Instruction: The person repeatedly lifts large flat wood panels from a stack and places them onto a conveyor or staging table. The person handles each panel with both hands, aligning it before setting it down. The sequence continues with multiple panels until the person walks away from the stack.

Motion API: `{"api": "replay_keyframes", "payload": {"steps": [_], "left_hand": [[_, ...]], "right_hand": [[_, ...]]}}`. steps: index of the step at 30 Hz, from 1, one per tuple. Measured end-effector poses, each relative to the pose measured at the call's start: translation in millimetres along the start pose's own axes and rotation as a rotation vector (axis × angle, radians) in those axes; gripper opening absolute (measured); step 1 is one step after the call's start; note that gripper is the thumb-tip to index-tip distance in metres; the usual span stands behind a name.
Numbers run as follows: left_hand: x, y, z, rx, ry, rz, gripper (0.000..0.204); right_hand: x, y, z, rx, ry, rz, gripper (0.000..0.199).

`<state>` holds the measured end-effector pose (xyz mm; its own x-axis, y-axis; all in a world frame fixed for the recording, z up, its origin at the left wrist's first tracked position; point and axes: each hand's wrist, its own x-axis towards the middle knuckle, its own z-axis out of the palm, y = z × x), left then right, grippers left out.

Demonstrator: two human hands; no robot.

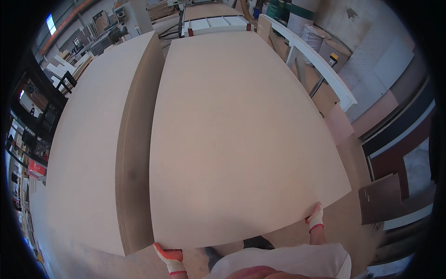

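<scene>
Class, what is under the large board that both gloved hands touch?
Past the near edge of the board, brownish floor shows, running out of sight below it. Whatever lies beneath its middle is covered.

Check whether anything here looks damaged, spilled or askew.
On the wall at the upper right, a dark, ragged patch interrupts the pale surface; stain or damage, I cannot tell. The large board by the left hand and right hand shows no obvious damage.

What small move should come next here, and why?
Probably a gentle forward push on the board: the left hand is at its near-left corner, the right hand at its near edge, and its far end appears to reach the white frame.
</scene>
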<state>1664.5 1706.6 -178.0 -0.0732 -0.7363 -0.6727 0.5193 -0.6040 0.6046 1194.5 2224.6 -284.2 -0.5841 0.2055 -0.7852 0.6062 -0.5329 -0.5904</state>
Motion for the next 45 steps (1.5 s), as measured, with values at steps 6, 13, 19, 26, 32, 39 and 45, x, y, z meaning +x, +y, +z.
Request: {"api": "replay_keyframes", "payload": {"steps": [6,13,19,26,32,39,45], "left_hand": [[88.7,-84.8,-54.1,0.959,0.091,-0.783,0.066],[293.5,-110.6,102.9,1.478,-0.299,0.426,0.053],[396.8,-227.4,286.5,1.501,-0.491,0.757,0.085],[413.3,-219.2,336.8,1.59,-0.471,0.781,0.082],[448.5,-215.2,354.6,1.416,-0.591,0.735,0.071],[504.7,-218.5,343.6,1.734,-0.386,0.733,0.069],[468.6,-211.8,374.4,1.564,-0.424,0.661,0.052]], "right_hand": [[13.7,-18.0,85.2,-1.316,0.623,-0.67,0.06],[32.1,121.6,263.1,-1.307,0.127,-0.897,0.067],[61.6,234.8,358.1,-1.691,0.121,-1.168,0.069],[74.1,239.0,411.5,-1.653,0.237,-1.157,0.069],[79.0,244.3,442.9,-1.569,0.142,-1.201,0.07],[76.5,245.4,463.4,-1.756,0.19,-1.079,0.067],[79.8,241.2,469.4,-1.772,0.257,-1.202,0.056]]}}
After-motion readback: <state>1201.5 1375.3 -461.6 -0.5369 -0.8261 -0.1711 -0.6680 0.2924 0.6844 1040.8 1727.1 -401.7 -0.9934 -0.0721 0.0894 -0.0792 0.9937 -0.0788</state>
